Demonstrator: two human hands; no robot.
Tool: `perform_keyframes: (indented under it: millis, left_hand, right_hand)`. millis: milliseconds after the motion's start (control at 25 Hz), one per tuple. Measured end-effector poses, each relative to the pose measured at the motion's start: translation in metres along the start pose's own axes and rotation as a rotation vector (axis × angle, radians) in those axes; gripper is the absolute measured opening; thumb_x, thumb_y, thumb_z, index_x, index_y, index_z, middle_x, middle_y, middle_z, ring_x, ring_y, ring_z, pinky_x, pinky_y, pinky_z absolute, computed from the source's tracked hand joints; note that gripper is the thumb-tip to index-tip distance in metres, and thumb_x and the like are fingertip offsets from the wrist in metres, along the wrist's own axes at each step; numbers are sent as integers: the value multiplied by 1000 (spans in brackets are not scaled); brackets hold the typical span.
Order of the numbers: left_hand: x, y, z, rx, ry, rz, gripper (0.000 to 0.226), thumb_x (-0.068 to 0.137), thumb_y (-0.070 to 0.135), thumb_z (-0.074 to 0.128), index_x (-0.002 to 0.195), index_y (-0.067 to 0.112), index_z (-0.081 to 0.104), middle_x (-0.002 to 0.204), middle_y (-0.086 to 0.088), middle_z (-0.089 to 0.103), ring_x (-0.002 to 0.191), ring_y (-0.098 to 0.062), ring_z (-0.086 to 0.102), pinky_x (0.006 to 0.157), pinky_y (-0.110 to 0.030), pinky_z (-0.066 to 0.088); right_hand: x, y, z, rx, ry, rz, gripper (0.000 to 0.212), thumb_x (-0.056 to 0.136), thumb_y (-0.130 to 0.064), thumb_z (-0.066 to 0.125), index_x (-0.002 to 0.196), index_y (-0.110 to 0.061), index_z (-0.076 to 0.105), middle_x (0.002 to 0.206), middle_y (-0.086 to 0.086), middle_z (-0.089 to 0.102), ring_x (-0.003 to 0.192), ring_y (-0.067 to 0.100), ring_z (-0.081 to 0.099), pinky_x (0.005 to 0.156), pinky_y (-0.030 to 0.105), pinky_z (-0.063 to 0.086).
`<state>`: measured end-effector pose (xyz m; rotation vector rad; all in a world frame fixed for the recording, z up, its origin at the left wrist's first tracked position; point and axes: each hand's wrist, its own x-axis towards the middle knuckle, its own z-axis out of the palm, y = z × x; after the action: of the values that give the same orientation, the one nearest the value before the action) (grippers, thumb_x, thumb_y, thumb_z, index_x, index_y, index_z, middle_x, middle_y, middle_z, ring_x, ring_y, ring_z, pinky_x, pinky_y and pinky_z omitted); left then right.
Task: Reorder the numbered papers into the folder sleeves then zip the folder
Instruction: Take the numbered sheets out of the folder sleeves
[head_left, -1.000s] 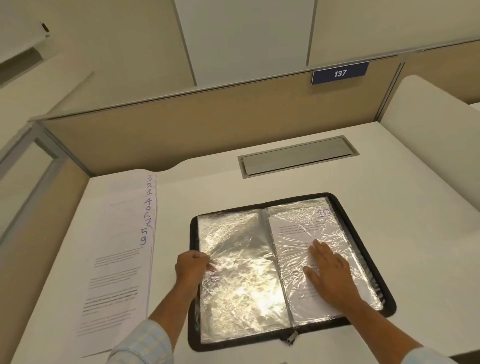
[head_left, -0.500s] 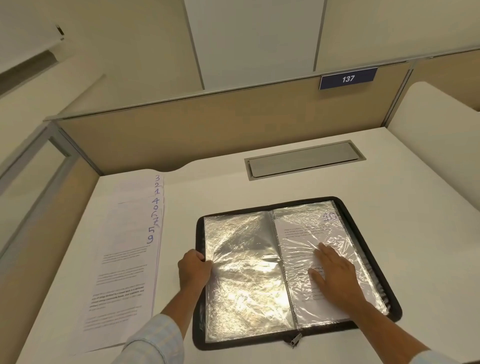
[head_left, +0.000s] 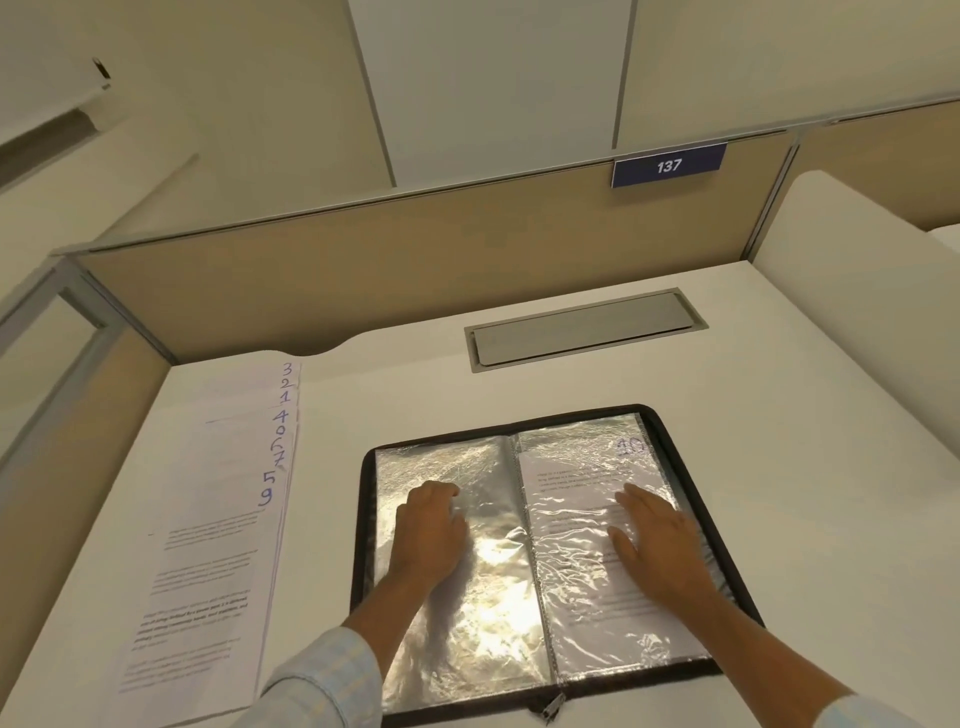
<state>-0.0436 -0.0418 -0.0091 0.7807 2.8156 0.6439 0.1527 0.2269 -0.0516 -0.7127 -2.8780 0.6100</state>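
A black zip folder (head_left: 691, 478) lies open on the white desk, its clear sleeves shiny and wrinkled. The right sleeve (head_left: 587, 613) holds a printed paper marked 10 at its top right. The left sleeve (head_left: 493, 613) shows no paper. My left hand (head_left: 428, 530) rests flat on the left sleeve, fingers loosely curled. My right hand (head_left: 657, 545) lies flat with spread fingers on the right sleeve. Left of the folder a fanned stack of numbered papers (head_left: 218, 545) shows 3, 2, 1, 4, 0, 6, 7, 5, 9 down its right edge. The zip pull (head_left: 551, 705) hangs at the folder's near edge.
A grey cable hatch (head_left: 584, 332) is set into the desk behind the folder. A tan partition (head_left: 363, 270) with a blue 137 sign (head_left: 668, 165) closes the back. A white side panel (head_left: 857, 291) stands at the right.
My left hand has moved from the folder's left edge onto the middle of the left sleeve. My right hand stays on the right sleeve. The view has shifted a little.
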Motion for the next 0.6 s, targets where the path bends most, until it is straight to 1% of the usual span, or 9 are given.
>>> perform_keyframes:
  millis: [120, 240, 280, 320, 400, 440, 520, 560, 600]
  left_hand:
    - [17, 29, 14, 45, -37, 89, 34, 99, 23, 62, 133, 19, 65, 134, 3, 64, 128, -20, 55, 112, -40, 42]
    - [37, 58, 29, 87, -82, 159, 29, 96, 23, 57, 124, 19, 64, 126, 2, 66, 124, -22, 57, 108, -44, 44]
    - [44, 67, 33, 93, -100, 173, 31, 96, 24, 57, 127, 19, 63, 129, 2, 65, 126, -22, 56, 109, -44, 43]
    - [50, 76, 36, 99, -124, 184, 36, 97, 25, 57, 133, 20, 61, 137, 2, 63, 132, -21, 52, 113, -43, 40]
    - [62, 90, 43, 114, -177, 210, 48, 100, 27, 57, 147, 19, 53, 155, 2, 51, 146, -19, 41, 121, -43, 30]
    - [69, 96, 47, 127, -204, 227, 52, 101, 29, 57, 151, 19, 48, 160, 2, 46, 151, -19, 36, 123, -43, 27]
    - [80, 104, 54, 185, -254, 269, 58, 102, 32, 56, 156, 20, 41, 167, 0, 36, 155, -21, 28, 126, -45, 25]
    - [85, 107, 57, 221, -273, 286, 59, 102, 34, 55, 157, 20, 39, 168, 0, 34, 156, -22, 27, 126, -46, 25]
    - [89, 110, 59, 247, -282, 296, 59, 102, 36, 56, 157, 20, 41, 167, 0, 35, 155, -22, 29, 126, -46, 26]
  right_hand:
    - [16, 15, -10, -1, 2, 15, 59, 98, -51, 47, 146, -19, 55, 158, 2, 48, 144, 25, 47, 112, 55, 37]
    - [35, 28, -18, -7, -10, 39, 56, 102, -44, 56, 151, -20, 49, 164, 1, 39, 149, 22, 39, 114, 50, 33]
    - [41, 32, -20, -18, -5, 37, 56, 102, -42, 58, 152, -20, 48, 165, 1, 37, 150, 21, 38, 114, 49, 33]
    - [47, 36, -22, -33, 3, 31, 56, 102, -41, 58, 152, -19, 48, 166, 2, 36, 150, 21, 37, 114, 49, 33]
    - [59, 44, -25, -65, 10, 33, 58, 102, -40, 56, 154, -17, 45, 168, 4, 32, 152, 23, 35, 115, 50, 32]
    - [66, 49, -26, -70, 8, 42, 58, 103, -41, 55, 155, -17, 44, 169, 5, 30, 153, 23, 32, 117, 51, 29]
    - [76, 58, -26, -74, 0, 48, 58, 103, -45, 48, 155, -20, 44, 170, 7, 27, 154, 23, 29, 119, 52, 28]
    - [80, 62, -25, -81, -9, 44, 58, 103, -49, 43, 155, -23, 44, 170, 7, 26, 155, 24, 28, 119, 54, 28]
    - [82, 65, -23, -86, -22, 38, 59, 102, -53, 37, 154, -26, 46, 170, 8, 26, 155, 25, 27, 119, 55, 27]
